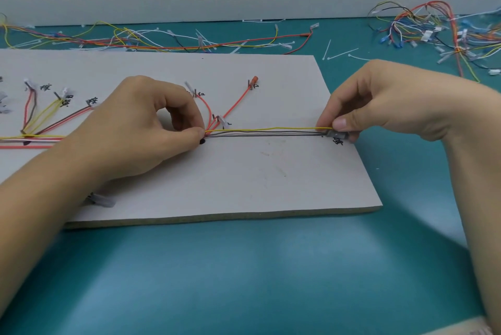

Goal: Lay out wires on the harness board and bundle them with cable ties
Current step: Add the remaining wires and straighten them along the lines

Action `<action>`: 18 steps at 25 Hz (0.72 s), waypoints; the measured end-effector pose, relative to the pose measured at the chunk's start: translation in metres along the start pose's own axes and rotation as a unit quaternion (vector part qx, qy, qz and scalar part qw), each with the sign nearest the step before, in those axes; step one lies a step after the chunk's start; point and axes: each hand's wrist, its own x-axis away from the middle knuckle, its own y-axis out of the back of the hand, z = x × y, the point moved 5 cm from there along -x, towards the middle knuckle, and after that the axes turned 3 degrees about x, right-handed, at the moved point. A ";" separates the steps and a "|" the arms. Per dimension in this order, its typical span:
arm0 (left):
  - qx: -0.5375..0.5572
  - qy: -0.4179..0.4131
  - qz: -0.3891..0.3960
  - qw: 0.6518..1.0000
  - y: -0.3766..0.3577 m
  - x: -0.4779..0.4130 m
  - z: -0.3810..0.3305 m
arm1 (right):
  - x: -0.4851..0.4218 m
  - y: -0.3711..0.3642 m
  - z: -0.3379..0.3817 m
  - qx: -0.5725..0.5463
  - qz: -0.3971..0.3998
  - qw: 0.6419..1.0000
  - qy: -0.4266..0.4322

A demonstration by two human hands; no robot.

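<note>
Both hands are down on the board (244,172), which lies flat on the teal table (244,267). The left hand (141,128) is curled over, thumb and forefinger pinching the wires (265,132) right at the spot where the red branches (233,108) fan away, next to a black dot on the board. Over at the board's right edge, the right hand (379,101) grasps a grey connector (337,134) between thumb and fingertips, beside a handwritten label.

Between the two hands the run is drawn straight: yellow strand on top, grey ones just beneath, close together and low over the board. Whether they touch it, I cannot tell.

Left of the left hand the trunk (32,139) goes on toward the left edge, yellow, white and red side by side, with a yellow pair (46,115) and other branches rising to labelled pins. One red branch ends in an orange terminal (254,80) against a pin on the far side. A pale plug (101,200) sits on the board's near edge, by the left forearm.

Off the board, loose white ties (343,54) lie on the table past the far right corner. A tangle (433,28) of coloured leads is heaped at far right, and a strew (135,39) of wire runs along the back near the wall.
</note>
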 end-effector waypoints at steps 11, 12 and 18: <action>-0.010 0.008 -0.003 1.000 0.001 0.002 0.000 | -0.004 0.002 -0.003 0.053 -0.049 0.997 -0.014; -0.010 0.009 -0.003 1.000 0.001 0.003 0.000 | -0.003 0.002 -0.002 0.052 -0.049 0.997 -0.016; -0.029 0.009 -0.009 0.999 0.002 0.006 -0.004 | -0.003 0.001 0.013 0.076 -0.172 0.981 -0.039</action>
